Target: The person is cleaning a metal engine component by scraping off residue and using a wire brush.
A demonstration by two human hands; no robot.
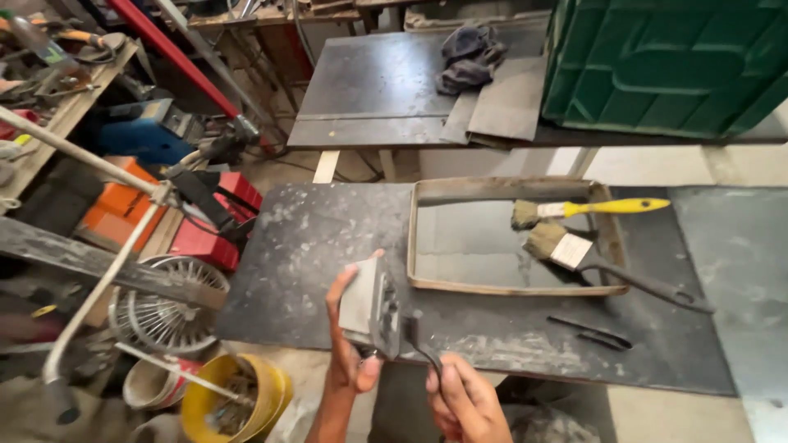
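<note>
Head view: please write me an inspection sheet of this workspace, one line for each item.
Surface: dark metal sheet as worktop, dusty, with pale speckles.
Job's things: grey metal part held upright in the left hand; thin black tool in the right hand, its tip at the part.
Clutter: shallow rusty tray with two paintbrushes, one with a yellow handle, one with a black handle; black strip lying beside the tray.
Hands: both closed on their things.
Cables: black cable near the red boxes at left.
Surroundings: second metal table with a dark rag, green crate, yellow bucket, spoked wheel.
</note>
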